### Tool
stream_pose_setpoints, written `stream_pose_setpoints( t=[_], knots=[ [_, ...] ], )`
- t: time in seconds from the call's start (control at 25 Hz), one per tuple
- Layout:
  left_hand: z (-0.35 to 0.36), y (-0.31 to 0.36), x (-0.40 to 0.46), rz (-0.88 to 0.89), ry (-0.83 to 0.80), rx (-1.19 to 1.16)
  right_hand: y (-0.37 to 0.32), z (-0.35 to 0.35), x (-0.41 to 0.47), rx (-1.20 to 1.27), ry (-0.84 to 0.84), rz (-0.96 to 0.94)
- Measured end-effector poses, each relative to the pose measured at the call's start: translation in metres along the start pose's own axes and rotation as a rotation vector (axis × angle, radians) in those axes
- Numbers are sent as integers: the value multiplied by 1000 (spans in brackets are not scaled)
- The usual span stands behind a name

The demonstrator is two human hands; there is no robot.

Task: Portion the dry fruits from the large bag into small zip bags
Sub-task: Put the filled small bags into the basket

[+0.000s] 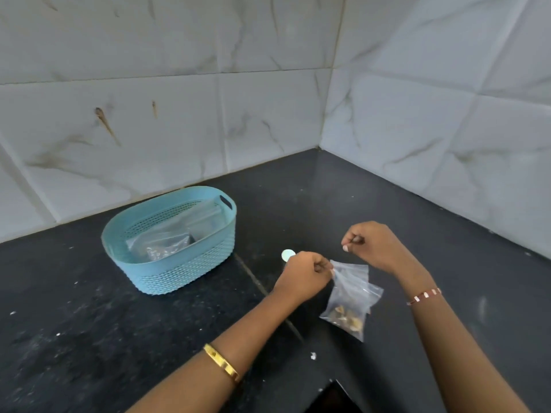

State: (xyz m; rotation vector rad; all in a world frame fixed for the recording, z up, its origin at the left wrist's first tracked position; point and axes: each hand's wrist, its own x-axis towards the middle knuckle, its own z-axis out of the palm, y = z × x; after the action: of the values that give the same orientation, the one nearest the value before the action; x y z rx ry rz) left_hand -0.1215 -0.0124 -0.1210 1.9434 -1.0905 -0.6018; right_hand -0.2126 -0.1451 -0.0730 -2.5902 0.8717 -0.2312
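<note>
Blue basket [185,263] on the dark bench [89,323], holding clear bags [167,242], one with dry fruits at its bottom. Small zip bag [348,296], clear and crumpled, hangs just above the bench, dry fruits [347,318] gathered in its lower corner. Left hand [307,275] pinches its top edge. Right hand [375,245] fingers curled above it; whether they pinch anything cannot be told.
</note>
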Motion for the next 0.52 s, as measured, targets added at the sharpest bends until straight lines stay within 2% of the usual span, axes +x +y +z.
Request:
stream_pose_setpoints(
  t=[0.16, 0.32, 0.52],
  knots=[
    [33, -9, 11, -168, -52, -106, 46, 23, -7, -37, -62, 143],
    [48, -9, 14, -164, -71, -97, 68, 44, -4, -31, -110, 240],
    [53, -10, 15, -173, -62, -187, 72, 59, 5, -8, -126, 265]
  ],
)
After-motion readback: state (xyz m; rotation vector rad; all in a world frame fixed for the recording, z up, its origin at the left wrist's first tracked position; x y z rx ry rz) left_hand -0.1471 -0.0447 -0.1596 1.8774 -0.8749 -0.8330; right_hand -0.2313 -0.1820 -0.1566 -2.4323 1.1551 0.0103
